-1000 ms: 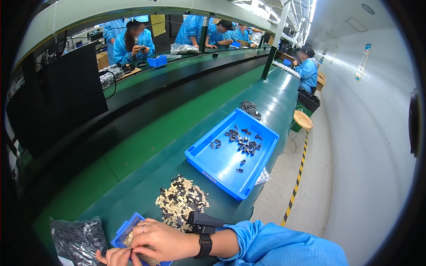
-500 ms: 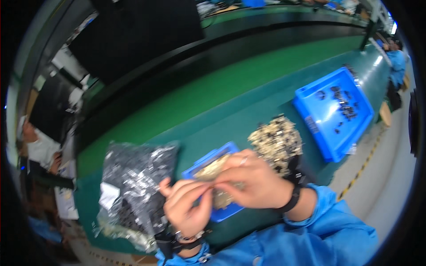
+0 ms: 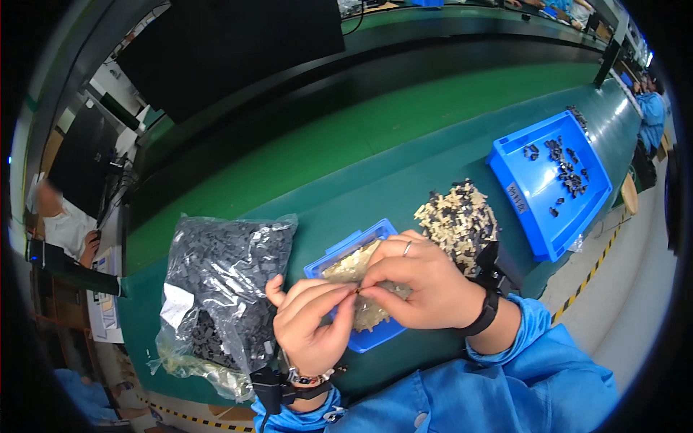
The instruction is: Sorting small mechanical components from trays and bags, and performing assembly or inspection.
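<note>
Over a small blue tray (image 3: 375, 340) my two hands meet at the fingertips. My left hand (image 3: 312, 321) is closed, thumb against forefinger. My right hand (image 3: 426, 285), a ring on one finger, pinches at the same spot. Something tiny and dark seems to sit between the fingertips, too small to name. Gold-coloured small pieces (image 3: 370, 315) fill much of the tray, partly hidden by my hands. Beyond my right hand lies a heap of mixed cream and black small parts (image 3: 460, 224). Left of my left hand lies a clear plastic bag (image 3: 229, 270) full of black parts.
A larger blue bin (image 3: 530, 206) with scattered black parts stands at the right, near the edge of the green table (image 3: 346, 189). A dark panel (image 3: 231, 54) hangs at the far left. One person (image 3: 68, 231) sits at the left, another (image 3: 652, 119) at the far right.
The whole view has shifted slightly and become sharper. My hands stay together over the small tray, fingertips still pinched.
</note>
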Demonstrator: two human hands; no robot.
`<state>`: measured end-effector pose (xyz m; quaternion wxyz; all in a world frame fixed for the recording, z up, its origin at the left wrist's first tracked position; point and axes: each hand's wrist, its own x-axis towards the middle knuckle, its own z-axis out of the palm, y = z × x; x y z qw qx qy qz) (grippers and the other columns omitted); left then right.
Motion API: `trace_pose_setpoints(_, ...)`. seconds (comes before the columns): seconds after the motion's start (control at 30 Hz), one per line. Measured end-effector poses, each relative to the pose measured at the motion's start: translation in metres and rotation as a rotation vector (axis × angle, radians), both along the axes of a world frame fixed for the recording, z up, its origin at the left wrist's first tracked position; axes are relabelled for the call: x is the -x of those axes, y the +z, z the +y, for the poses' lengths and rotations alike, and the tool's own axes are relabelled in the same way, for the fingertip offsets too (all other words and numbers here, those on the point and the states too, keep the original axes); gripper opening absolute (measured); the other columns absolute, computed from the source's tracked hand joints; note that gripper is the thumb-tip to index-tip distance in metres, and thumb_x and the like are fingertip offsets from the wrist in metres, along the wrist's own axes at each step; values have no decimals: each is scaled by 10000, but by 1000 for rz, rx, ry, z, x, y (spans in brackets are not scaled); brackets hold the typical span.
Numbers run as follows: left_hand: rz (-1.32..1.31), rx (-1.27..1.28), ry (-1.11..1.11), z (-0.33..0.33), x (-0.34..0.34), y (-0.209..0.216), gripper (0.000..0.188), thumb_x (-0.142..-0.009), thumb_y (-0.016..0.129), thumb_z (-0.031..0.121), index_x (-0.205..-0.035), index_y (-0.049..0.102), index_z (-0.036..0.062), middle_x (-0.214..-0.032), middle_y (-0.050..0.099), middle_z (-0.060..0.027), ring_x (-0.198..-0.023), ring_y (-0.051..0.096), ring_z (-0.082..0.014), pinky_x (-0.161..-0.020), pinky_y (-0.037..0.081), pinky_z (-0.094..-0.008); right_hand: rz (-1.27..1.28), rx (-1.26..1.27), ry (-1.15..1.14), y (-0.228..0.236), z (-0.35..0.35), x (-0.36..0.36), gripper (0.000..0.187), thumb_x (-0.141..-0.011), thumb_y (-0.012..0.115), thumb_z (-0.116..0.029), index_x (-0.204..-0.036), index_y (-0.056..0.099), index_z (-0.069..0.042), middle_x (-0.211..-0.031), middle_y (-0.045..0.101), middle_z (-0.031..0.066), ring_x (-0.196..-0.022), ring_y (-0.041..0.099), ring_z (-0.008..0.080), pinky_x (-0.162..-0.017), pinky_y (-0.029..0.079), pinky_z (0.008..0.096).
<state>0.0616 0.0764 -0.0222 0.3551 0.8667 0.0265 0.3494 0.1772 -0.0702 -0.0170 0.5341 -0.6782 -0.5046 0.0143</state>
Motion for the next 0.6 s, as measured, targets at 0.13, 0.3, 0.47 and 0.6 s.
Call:
trace_pose_setpoints(0.13, 1, 16, -6, -2, -2, 0, 153, -707, 778, -1, -814, 710, 84, -804, 719, -9, -758, 670, -158, -1055, 246, -351, -25, 35, 13, 3, -8, -4, 122, -746, 711, -24, -806, 620, -79, -825, 624, 58, -771, 601, 247, -725, 428, 347)
trace_pose_setpoints(0.3, 20, 8, 56, 0, 3, -2, 153, -704, 779, 9, -799, 694, 92, -792, 705, -1, -756, 661, -164, -1060, 239, -367, -38, 53, -373, 7, -31, -47, 85, -777, 639, 27, -818, 583, -21, -786, 608, 125, -750, 602, 302, -689, 469, 374)
trace_pose_setpoints(0.47, 48, 5, 32, -3, -1, 0, 142, -703, 779, 18, -789, 694, 93, -798, 704, 0, -759, 658, -167, -1056, 237, -371, 44, 213, -682, -22, -52, -81, 192, -787, 667, 9, -978, 650, 12, -826, 651, 152, -765, 647, 279, -709, 517, 357)
trace_pose_setpoints(0.6, 46, 5, 35, -1, 1, 0, 132, -703, 776, 18, -787, 701, 87, -797, 701, -2, -756, 656, -164, -1059, 230, -373, 33, 385, -637, -28, -46, -83, 294, -743, 696, 6, -1035, 663, 4, -881, 680, 138, -821, 654, 305, -764, 524, 381)
